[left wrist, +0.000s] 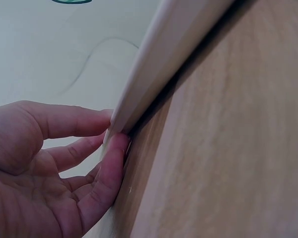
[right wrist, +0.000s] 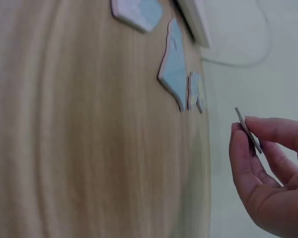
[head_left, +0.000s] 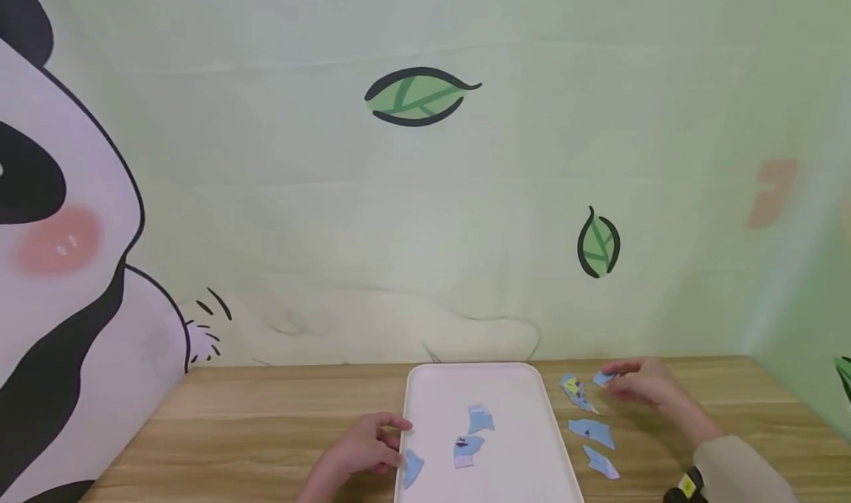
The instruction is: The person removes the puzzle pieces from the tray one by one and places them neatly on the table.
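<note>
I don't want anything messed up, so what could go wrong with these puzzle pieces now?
The right hand pinches a small blue piece with its fingertips, so it might slip and drop. The left hand holds the edge of the tray; a tug could slide the pieces on the tray. The pieces on the table lie near the right arm, which might bump them.

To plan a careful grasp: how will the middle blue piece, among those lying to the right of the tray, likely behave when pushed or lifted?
The middle blue piece is probably stiff, as its cut edge looks board-like. Being so thin, it is likely light. Pushed, it should slide rather than roll, since it lies flat on the table.
</note>
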The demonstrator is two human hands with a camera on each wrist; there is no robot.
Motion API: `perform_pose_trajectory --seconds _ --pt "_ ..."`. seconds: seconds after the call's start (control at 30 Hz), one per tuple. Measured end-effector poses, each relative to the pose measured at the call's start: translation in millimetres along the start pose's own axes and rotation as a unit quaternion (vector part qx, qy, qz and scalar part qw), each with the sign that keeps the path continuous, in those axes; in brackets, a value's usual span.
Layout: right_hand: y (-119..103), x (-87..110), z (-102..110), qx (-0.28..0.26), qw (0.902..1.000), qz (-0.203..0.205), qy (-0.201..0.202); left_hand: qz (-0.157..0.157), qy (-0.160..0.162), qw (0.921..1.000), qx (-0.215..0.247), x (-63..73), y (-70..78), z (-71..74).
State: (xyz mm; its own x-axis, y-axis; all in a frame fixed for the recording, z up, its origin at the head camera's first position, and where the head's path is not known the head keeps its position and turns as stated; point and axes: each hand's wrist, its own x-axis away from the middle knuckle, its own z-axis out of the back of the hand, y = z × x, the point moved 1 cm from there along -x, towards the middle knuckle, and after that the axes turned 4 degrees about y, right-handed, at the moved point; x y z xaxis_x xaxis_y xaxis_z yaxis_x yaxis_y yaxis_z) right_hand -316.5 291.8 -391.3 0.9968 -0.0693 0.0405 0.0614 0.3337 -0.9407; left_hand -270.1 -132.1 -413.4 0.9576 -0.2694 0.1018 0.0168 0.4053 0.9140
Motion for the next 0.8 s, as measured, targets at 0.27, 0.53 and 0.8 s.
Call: perform_pose_trajectory --seconds 0.27,0.53,0.8 --pt "0.9 -7.2 2.8 0.041 0.9989 -0.023 0.007 0.007 -0.001 1.0000 -0.001 -0.2 -0.2 -0.7" --pt "10.0 -15.1 6.4 0.102 0.9944 -0.015 0.024 -0.001 -0.003 1.0000 0.006 0.6 -0.3 -0.8" --pt "12.2 -20.6 4.7 0.139 0.9899 0.006 0.028 0.003 0.004 1.0000 0.000 -1.0 0.7 -0.4"
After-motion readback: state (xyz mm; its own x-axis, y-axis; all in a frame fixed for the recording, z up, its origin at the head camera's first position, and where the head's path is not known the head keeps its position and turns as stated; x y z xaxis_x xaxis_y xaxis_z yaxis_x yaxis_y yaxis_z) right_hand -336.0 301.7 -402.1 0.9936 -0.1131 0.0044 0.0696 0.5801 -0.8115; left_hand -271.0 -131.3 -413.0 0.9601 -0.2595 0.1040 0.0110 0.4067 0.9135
